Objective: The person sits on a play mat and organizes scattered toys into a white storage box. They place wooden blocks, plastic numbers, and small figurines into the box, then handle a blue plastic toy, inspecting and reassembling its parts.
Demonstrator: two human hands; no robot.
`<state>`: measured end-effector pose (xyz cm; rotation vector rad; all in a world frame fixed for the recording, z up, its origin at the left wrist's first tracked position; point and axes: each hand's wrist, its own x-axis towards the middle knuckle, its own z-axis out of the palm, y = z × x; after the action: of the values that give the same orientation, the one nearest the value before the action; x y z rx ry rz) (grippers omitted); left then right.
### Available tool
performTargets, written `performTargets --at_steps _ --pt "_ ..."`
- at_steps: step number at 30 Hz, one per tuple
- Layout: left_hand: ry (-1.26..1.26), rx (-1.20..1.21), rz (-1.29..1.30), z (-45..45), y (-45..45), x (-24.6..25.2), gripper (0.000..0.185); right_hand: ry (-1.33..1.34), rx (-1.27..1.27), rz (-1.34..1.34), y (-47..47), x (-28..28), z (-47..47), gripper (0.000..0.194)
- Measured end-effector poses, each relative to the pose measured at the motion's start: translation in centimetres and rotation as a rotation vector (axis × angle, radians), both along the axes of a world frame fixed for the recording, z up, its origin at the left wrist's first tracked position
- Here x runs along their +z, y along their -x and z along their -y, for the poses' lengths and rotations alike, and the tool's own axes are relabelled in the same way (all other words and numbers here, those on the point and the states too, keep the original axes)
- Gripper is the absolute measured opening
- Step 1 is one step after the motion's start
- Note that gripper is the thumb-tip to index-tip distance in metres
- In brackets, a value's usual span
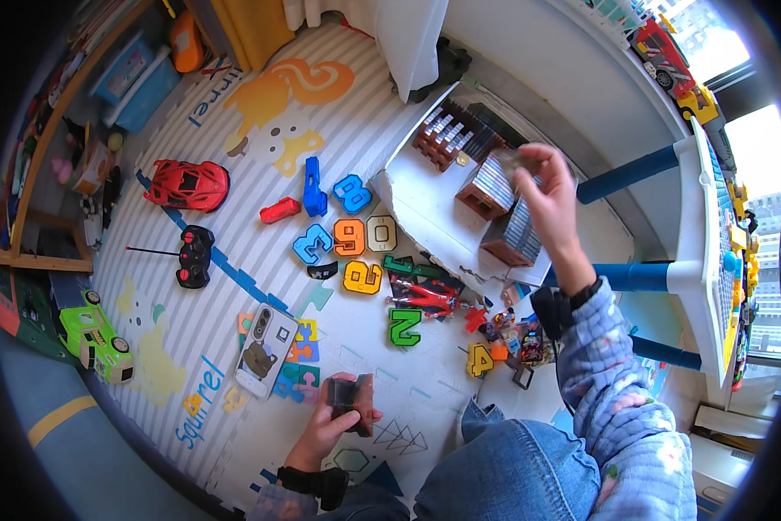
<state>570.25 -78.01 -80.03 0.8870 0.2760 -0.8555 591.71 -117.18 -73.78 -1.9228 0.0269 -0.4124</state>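
Note:
My left hand (325, 420) grips a small reddish-brown toy block (362, 405) with a dark face, held low over the play mat. My right hand (550, 195) is raised over a white tray (423, 208) with a ragged edge. Its thumb and fingers are curled near a blurred brownish patch; whether they hold a piece is unclear. Below it, two brown toy house pieces (485, 202) (511, 244) with grey ribbed tops stand in the tray. Farther back sits a brown slatted piece (439, 137), beside a small gold round piece (462, 158).
Plastic toy numerals (349, 237), a red action figure (423, 294) and a smartphone (267, 352) lie on the mat. Left are a red toy car (187, 185), a remote control (195, 257) and a green toy truck (97, 342). A blue-legged white play table (700, 260) stands right.

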Motion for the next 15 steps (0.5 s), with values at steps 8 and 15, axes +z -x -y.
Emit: performTargets --at_steps 8,15 --pt "-0.031 0.049 -0.049 0.1 0.4 0.0 0.063 0.849 -0.391 -0.384 -6.4 -1.2 6.6 0.027" --pt "-0.027 0.128 -0.07 -0.1 0.7 -0.1 0.061 0.926 -0.362 -0.532 -7.2 -2.9 7.0 0.028"
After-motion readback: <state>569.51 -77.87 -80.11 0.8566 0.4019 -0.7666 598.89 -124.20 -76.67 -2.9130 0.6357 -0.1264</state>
